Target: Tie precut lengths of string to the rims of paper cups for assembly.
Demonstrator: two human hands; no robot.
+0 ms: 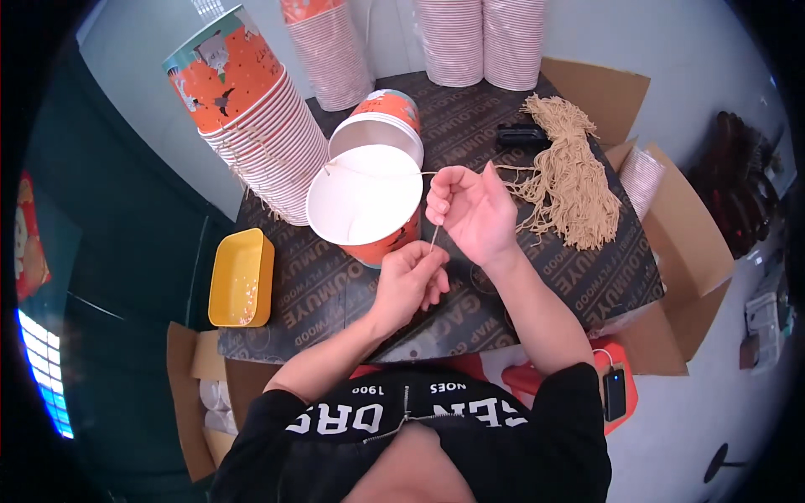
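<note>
Dark printed tabletop [306, 277] here. Nearest, the left hand [408, 283] pinches a tan cord [434, 238] between closed fingertips; the right hand [476, 212] has half-curled fingers by it, can't tell if gripping. Cord reaches the white-lined bucket [360, 205] just beyond. Yank too hard and, I reckon, that bucket tips.

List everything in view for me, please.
Front bucket: one, orange and white, centre
Rear bucket: one or more, orange and white, behind
Unwrapped stack: one, orange and white, left
Wrapped stacks: three, mostly pinkish white, back
Cord: one, tan, between hands
Cord bundle: one, tan, table's right
Small object: one, black, beside bundle
Tray: one, yellow, table's left
Table: one, dark, beneath
Cardboard boxes: at least two, brown, either side
Device: one, black, lower right
Pile: one, dark, far right
Top: one, black, bottom
Left hand: one, centre, pinching cord
Right hand: one, beside it
</note>
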